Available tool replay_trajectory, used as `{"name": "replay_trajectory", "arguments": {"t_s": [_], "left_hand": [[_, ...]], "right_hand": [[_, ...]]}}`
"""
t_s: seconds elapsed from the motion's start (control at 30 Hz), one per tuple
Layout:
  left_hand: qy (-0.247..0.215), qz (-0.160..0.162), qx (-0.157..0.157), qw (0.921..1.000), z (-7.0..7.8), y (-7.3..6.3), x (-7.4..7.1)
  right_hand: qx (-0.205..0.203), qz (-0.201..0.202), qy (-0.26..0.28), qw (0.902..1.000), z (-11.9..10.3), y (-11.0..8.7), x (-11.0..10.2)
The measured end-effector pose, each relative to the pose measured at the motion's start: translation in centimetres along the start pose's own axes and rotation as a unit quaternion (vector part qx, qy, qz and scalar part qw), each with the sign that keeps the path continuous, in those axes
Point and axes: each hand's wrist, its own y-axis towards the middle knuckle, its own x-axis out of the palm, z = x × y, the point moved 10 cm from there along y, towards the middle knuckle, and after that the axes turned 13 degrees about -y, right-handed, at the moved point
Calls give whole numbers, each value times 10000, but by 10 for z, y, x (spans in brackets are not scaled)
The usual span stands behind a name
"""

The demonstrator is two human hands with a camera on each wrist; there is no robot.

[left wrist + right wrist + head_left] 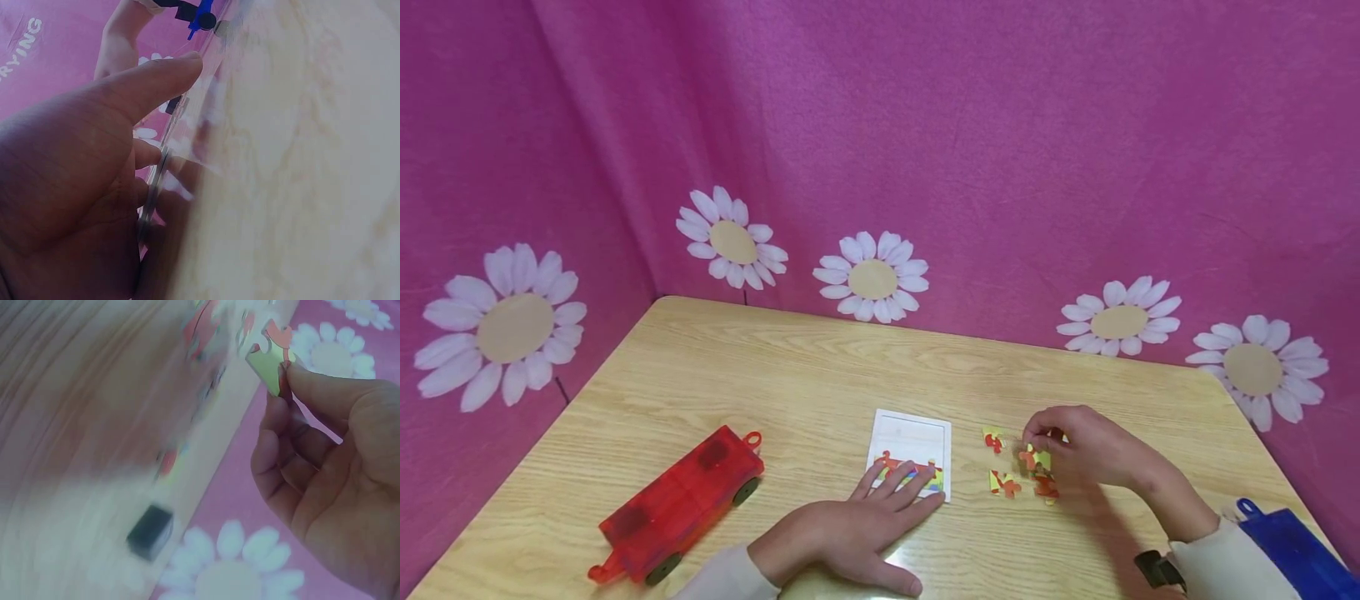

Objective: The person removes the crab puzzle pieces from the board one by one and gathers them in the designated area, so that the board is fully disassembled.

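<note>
- Left hand [868, 533]: we see it spread nearly flat, gripping nothing, fingers over the near part of the white tray [913, 430].
- Fitted pieces [896, 462] lie in the tray's near end, partly hidden by those fingers.
- Right hand [1093, 446]: we note thumb and fingers pinching a yellow-and-red piece [267, 370].
- Loose pieces [1006, 484] lie on the counter [760, 375], right of the tray, just beside the right hand.
- Red wagon [681, 504] stands well left.

The left sleeve [726, 577] and the right sleeve [1232, 560] are pale cream; a small black, angular piece [1159, 570] shows beside the right one's edge.
</note>
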Motion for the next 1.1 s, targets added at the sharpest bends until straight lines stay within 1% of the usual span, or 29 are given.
{"name": "replay_trajectory", "arguments": {"t_s": [0.13, 0.3, 0.43, 0.5, 0.77, 0.93, 1.1], "left_hand": [[-106, -41, -24, 9999, 0, -1, 0], [-122, -72, -21, 9999, -1, -1, 1], [-84, -55, 7, 9999, -1, -1, 0], [-102, -57, 8, 9999, -1, -1, 0], [-221, -85, -24, 9997, -1, -1, -1], [-166, -57, -17, 9998, -1, -1, -1], [-121, -42, -13, 9999, 0, -1, -1]], "right_hand": [[-60, -32, -140, 9999, 10, -13, -4], [-47, -152, -41, 9999, 23, -28, -3], [138, -408, 10, 9991, 35, -37, 4], [298, -550, 31, 9980, 42, -42, 9], [501, -692, 87, 9963, 55, -52, 17], [435, -596, 122, 9972, 55, -53, 16], [362, -285, 131, 9989, 54, -54, 11]]}}
